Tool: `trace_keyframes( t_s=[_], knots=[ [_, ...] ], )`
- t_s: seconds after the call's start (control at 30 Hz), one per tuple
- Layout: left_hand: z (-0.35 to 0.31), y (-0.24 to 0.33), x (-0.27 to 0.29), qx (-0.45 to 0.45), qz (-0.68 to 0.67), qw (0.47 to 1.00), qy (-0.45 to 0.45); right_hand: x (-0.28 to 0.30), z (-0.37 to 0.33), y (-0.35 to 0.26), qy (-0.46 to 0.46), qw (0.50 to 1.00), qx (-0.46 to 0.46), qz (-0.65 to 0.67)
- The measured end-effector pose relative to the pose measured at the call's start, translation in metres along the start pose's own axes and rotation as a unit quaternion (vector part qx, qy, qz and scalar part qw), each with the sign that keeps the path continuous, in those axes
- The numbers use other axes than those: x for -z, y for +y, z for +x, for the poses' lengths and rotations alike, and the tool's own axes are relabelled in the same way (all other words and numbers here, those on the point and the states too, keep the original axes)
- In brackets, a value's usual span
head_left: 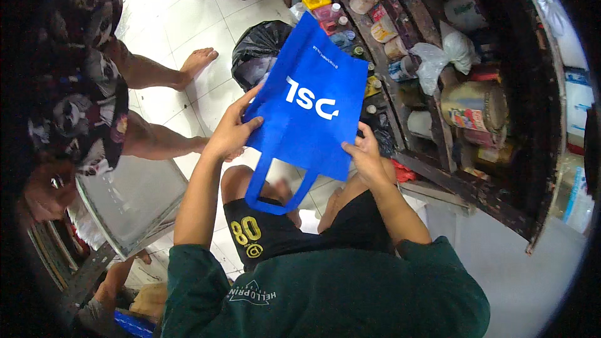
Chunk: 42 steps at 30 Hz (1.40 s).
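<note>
A blue fabric tote bag (307,131) with white lettering hangs spread flat between my two hands, its loop handle (253,181) toward me over my lap. My left hand (235,126) grips the bag's left edge, thumb on the front and fingers behind it. On the opposite edge, lower down, my right hand (365,150) pinches the fabric between thumb and fingers. Most of the fingertips are hidden behind the bag.
Dark wooden shelves (438,119) with tubs and bottles stand at the right. Beyond the bag lies a black plastic bag (256,47) on white tiles. A framed screen (134,197) is at the left, near another person's legs (150,72). A white surface (476,263) lies at lower right.
</note>
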<state>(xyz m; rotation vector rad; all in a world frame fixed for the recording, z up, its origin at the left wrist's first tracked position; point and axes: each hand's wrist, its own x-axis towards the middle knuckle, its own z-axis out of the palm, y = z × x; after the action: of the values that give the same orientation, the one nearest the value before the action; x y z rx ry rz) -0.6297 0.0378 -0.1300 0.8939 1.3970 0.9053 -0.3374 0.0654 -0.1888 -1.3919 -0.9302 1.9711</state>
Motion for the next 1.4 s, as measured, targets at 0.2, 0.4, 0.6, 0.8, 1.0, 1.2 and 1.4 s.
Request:
trace_keyframes(
  t_s=[0.2, 0.4, 0.6, 0.8, 1.0, 1.2, 1.4],
  knots=[
    [0.046, -0.034, -0.003, -0.093, -0.009, 0.995, -0.029, 0.019, 0.031, 0.030, 0.049, 0.988, 0.140, 0.039],
    [0.136, -0.022, -0.016, -0.179, 0.027, 0.983, -0.042, 0.027, 0.078, 0.008, 0.109, 0.969, 0.206, 0.079],
    [0.257, 0.004, -0.033, -0.337, 0.151, 0.929, 0.024, 0.055, 0.157, -0.015, 0.177, 0.924, 0.322, 0.109],
    [0.205, 0.011, -0.050, -0.266, 0.157, 0.926, 0.218, 0.064, 0.258, -0.073, 0.267, 0.906, 0.258, 0.201],
    [-0.002, -0.012, -0.084, -0.170, 0.159, 0.960, -0.158, 0.128, 0.361, -0.084, 0.273, 0.941, 0.151, 0.130],
    [-0.056, -0.083, -0.132, -0.083, 0.089, 0.982, -0.148, 0.076, 0.305, -0.112, 0.362, 0.922, 0.113, 0.077],
    [-0.044, -0.101, -0.136, -0.081, 0.144, 0.985, -0.049, 0.066, 0.282, -0.117, 0.446, 0.891, 0.081, 0.033]
  ],
)
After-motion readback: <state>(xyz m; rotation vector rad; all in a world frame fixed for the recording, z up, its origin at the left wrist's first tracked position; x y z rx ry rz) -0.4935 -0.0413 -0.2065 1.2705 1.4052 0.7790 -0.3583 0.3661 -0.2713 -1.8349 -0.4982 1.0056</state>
